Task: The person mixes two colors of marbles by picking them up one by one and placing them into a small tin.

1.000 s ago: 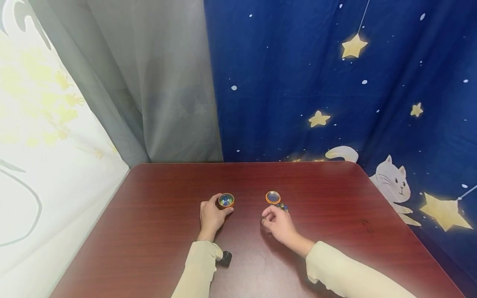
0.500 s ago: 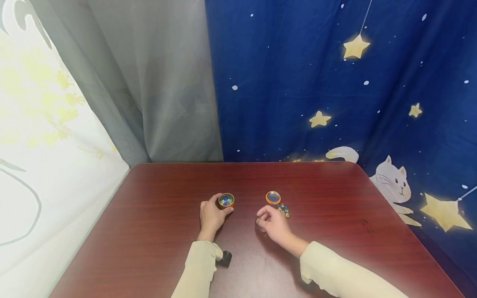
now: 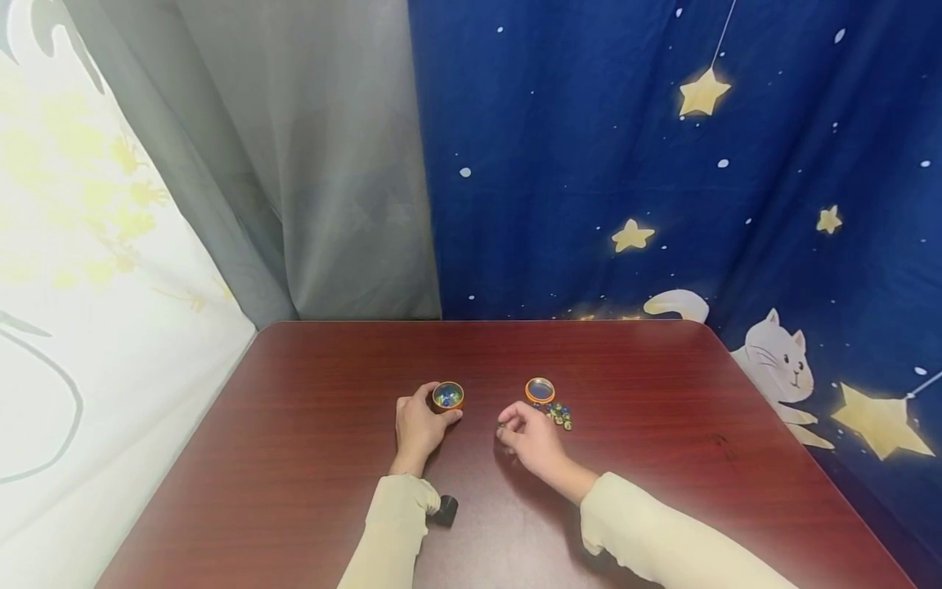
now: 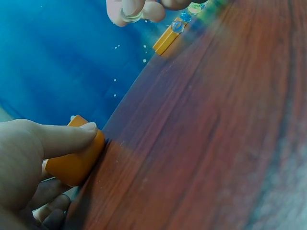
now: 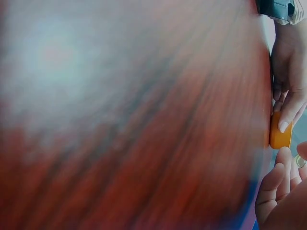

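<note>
My left hand (image 3: 421,425) grips a small round orange tin (image 4: 79,165) that stands on the table, its thumb along the near side. Inside the tin are several blue and greenish glass marbles (image 3: 447,400). To the right, my right hand (image 3: 540,446) is held over the table, apart from the tin. Its thumb and fingertips pinch one clear, greenish marble (image 4: 132,18), also seen between the fingers in the right wrist view. Just behind this hand lies a loose group of blue and yellow-green marbles (image 3: 562,415).
An orange-rimmed round lid (image 3: 540,400) lies flat beside the loose marbles. Beneath everything is a dark red wood-grain table (image 3: 331,376). Curtains (image 3: 353,164) hang past its far edge. A black wrist device (image 3: 445,511) sits at the left sleeve.
My right hand has moved left, away from the loose marbles and toward the tin, carrying the pinched marble. More of the marble group now shows. My left hand and the tin stay put.
</note>
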A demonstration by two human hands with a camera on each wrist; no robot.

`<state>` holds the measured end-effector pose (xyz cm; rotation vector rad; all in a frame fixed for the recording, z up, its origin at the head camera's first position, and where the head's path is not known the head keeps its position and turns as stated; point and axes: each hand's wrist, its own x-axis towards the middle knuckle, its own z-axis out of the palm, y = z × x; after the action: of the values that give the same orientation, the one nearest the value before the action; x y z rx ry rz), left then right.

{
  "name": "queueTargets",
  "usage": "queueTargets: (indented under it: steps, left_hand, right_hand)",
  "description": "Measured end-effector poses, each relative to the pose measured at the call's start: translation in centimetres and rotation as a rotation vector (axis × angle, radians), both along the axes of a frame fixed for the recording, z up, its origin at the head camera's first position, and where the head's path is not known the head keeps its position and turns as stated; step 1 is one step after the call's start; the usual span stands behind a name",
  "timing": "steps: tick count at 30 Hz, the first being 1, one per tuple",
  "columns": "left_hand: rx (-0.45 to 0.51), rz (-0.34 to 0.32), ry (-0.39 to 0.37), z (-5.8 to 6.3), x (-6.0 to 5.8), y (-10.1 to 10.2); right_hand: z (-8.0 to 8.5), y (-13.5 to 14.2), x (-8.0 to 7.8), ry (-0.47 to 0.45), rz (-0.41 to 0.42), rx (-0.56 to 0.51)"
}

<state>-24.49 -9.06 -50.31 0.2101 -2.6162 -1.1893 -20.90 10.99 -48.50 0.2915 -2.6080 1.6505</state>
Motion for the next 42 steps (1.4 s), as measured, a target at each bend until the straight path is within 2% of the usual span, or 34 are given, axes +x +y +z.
queueTargets:
  steps: [6,28,42]
  left_hand:
    - [0.007,-0.002,0.019,-0.1,-0.2,0.0]
    - [0.017,-0.006,0.007,-0.2,-0.2,0.2]
    - [0.001,-0.003,0.015,-0.3,-0.2,0.1]
  right_hand:
    - [0.4,-0.5,-0.1,-0.004,-0.002,0.002]
    - [-0.1,-1.9,-1.4,0.027,0.004,-0.003]
    - [-0.2,-3.2,-2.4,-0.004,0.021,-0.001]
